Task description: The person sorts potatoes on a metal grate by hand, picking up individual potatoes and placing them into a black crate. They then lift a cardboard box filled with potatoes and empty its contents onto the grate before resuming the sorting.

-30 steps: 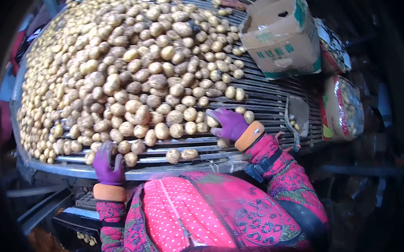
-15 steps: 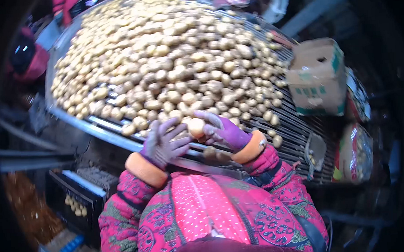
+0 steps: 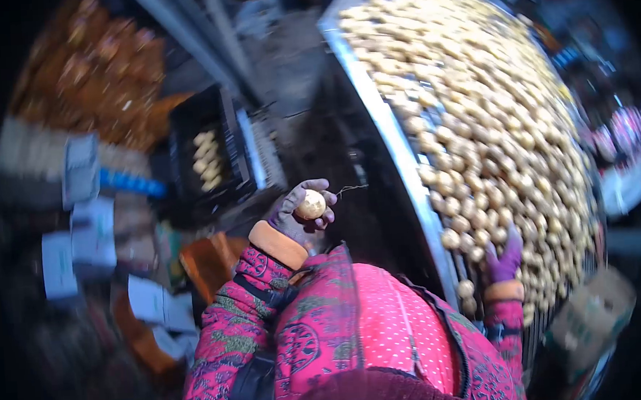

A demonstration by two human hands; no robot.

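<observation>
In the head view, my left hand [image 3: 301, 214], in a gloved sleeve with an orange cuff, is wrapped round a pale round potato [image 3: 310, 205], held away from the table. My right hand [image 3: 505, 259], in a purple glove, rests at the near part of a large heap of potatoes [image 3: 476, 119]. Its visible fingers are apart, and I make out nothing held between them. The heap lies on a slatted table with a metal rim [image 3: 397, 142].
A black crate [image 3: 179, 138] holding several potatoes stands beyond my left hand. White boxes [image 3: 92, 234] and orange boxes [image 3: 212, 267] lie at the left. At the lower right is a cardboard box [image 3: 594, 312], near the slats.
The view has swung left, bringing the crate nearer the middle. The potato has passed from my right hand to my left hand, now left of the table. My right hand has moved onto the heap.
</observation>
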